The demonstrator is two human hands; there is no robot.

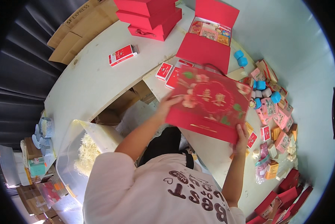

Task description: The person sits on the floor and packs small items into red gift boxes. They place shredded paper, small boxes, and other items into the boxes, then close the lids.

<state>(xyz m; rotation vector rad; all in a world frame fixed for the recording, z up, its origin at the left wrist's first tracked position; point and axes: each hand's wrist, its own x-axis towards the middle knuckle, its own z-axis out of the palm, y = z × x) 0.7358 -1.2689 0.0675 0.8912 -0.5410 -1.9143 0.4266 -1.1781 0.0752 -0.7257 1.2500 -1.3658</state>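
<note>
Between both hands I hold a red gift box with a floral print and gold lettering, raised and tilted over the table. My left hand is closed around its left edge, and my right hand grips the near right corner. A dark cord handle curves behind the far edge. Just beyond it lie small red-and-white cartons, partly covered by the box. Farther back stands an open red gift box packed with small colourful packages. Whether the held box contains anything is hidden.
Stacked red boxes stand at the back, near a lone red carton. Pink and orange packets and blue containers crowd the right side. Pale shredded filler fills a plastic-lined bin at left. More red boxes sit lower right.
</note>
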